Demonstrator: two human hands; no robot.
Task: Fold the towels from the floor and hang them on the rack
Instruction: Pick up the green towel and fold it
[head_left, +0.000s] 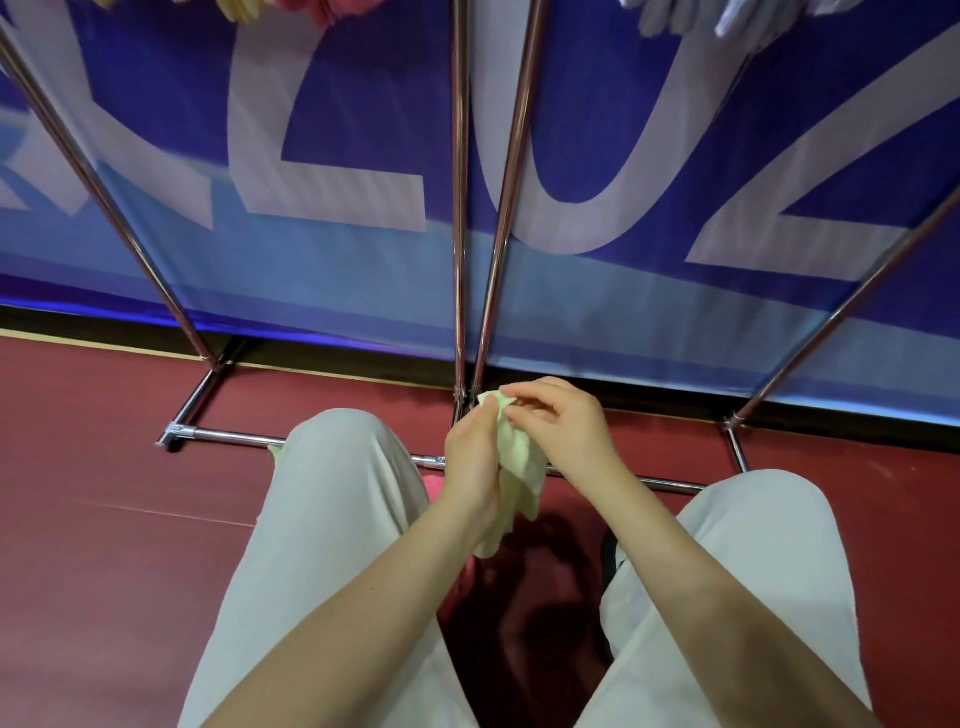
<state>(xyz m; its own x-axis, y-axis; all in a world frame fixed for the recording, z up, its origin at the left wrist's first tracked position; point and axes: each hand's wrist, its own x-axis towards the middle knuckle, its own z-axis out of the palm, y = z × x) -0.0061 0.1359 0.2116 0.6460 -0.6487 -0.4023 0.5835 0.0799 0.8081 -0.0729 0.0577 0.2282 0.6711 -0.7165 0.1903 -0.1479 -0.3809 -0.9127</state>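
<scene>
A pale yellow towel (519, 467) hangs crumpled between both hands, above the red floor and between my knees. My left hand (472, 462) grips its left side. My right hand (563, 426) pinches its top corner with the fingertips. A pink towel (434, 488) lies on the floor under my left forearm, mostly hidden. The chrome rack (460, 208) rises in front of me; pink, yellow and white towels (311, 8) hang at the top edge of the view.
My knees in light trousers (337, 493) frame the hands on both sides. The rack's base bars (234, 436) run along the floor just ahead. A blue banner (337, 156) with large white letters stands behind the rack.
</scene>
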